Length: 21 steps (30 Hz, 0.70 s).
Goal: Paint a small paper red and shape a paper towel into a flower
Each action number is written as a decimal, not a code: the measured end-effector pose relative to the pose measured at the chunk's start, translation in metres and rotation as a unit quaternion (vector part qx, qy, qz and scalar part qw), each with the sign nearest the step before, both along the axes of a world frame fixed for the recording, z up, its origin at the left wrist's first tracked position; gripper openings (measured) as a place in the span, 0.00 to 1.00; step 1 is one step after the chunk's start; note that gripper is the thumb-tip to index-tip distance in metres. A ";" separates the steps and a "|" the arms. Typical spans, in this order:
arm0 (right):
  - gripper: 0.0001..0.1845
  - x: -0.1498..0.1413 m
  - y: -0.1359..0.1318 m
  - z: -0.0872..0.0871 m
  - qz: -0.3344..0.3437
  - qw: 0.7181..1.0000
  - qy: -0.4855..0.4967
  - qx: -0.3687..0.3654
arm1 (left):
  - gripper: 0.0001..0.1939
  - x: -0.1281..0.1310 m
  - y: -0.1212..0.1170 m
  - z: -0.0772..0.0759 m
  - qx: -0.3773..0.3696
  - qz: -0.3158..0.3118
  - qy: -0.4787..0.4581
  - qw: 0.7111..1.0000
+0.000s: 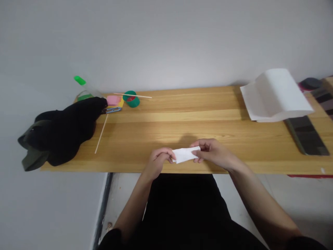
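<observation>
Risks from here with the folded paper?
The folded paper, held at its ends by the left hand and right hand, might tear if pulled. Near the table's front edge, it could fall if released. The stick across the green cup might roll if bumped.

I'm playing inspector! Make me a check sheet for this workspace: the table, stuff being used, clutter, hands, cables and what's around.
Surface: brown wooden tabletop, grain visible.
Things in use: small white rectangular paper-like piece, being held.
Clutter: black fabric bundle, thin pale sticks, round green cup, pink block at left; white paper sheets, dark flat rectangular phone at right.
Hands: left hand and right hand hold the piece's opposite ends.
Cables: nothing seen.
Surroundings: plain grey wall behind, pale floor below.
</observation>
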State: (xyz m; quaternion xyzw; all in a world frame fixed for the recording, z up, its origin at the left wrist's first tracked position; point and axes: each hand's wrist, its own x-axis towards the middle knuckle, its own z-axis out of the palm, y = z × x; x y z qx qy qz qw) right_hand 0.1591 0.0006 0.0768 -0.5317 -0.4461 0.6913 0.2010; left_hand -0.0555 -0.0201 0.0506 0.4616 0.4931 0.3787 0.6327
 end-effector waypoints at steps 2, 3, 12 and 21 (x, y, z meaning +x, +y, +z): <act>0.15 -0.004 0.003 -0.001 0.043 0.999 0.007 0.009 | 0.07 -0.001 0.002 0.000 -0.021 0.031 -0.011 0.999; 0.14 -0.007 0.004 -0.001 0.067 0.998 0.011 0.013 | 0.06 -0.002 0.003 0.001 -0.033 0.032 -0.006 0.999; 0.09 -0.054 0.015 -0.008 0.180 0.982 0.001 0.048 | 0.12 -0.036 0.000 0.003 -0.116 -0.232 0.040 0.965; 0.19 -0.121 0.046 -0.032 0.199 0.979 0.027 0.039 | 0.14 -0.090 -0.006 -0.001 -0.092 -0.102 0.086 0.987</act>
